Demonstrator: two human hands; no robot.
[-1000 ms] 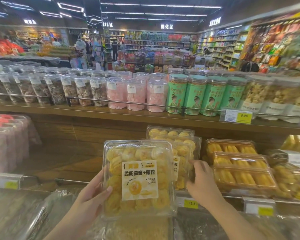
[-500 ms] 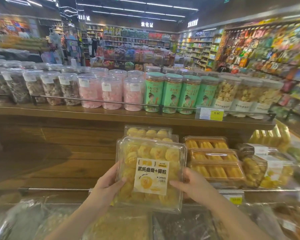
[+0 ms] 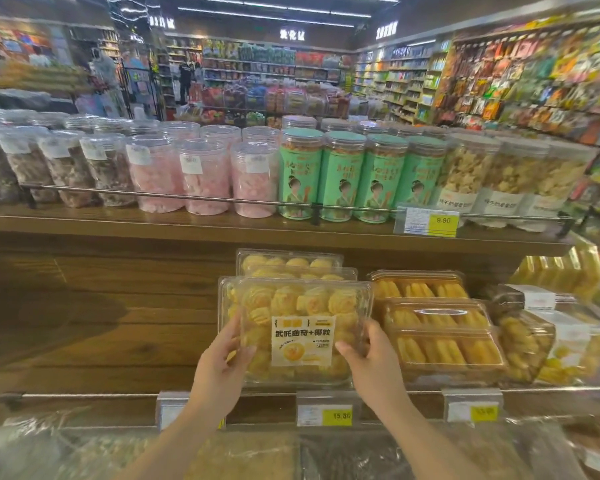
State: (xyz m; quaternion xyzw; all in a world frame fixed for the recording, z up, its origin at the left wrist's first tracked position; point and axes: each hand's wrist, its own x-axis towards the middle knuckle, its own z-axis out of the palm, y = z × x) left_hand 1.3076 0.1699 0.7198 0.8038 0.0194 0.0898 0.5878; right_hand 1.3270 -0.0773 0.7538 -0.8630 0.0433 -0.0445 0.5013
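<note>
Left hand [image 3: 222, 362] and right hand [image 3: 371, 355] grip the cookie box [image 3: 309, 303] by its side edges, thumbs on its front. Box upright just behind the front rail [image 3: 84, 395], against the matching stack [image 3: 291, 262]. Advice: set its base flat, label forward, then release.

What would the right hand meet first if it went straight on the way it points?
The right hand grips the cookie box; straight on, likely the stacked boxes behind it, though depth is unclear.
</note>
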